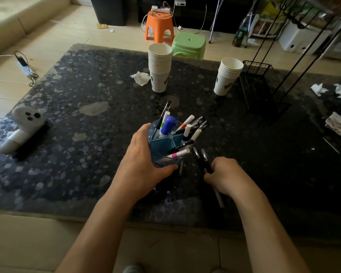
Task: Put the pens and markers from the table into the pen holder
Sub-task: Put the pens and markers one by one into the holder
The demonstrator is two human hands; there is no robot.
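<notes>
A blue pen holder (165, 152) with divided compartments stands near the front middle of the dark table (77, 154). Several pens and markers stick out of it, among them a blue-capped marker (167, 125) and a pink-banded marker (178, 154). My left hand (144, 152) is wrapped around the holder's left side. My right hand (224, 174) is closed around two black pens (202, 159), just right of the holder; their tips point up toward the holder. One pen's lower end (219, 198) pokes out below my wrist.
Two stacks of paper cups (159, 67) (227, 75) stand at the back. A black wire rack (264, 83) is at the back right, crumpled tissues (141, 77) (319, 88) nearby. A white ghost-shaped brush (22, 129) lies at the left. Orange and green stools (188, 44) stand beyond the table.
</notes>
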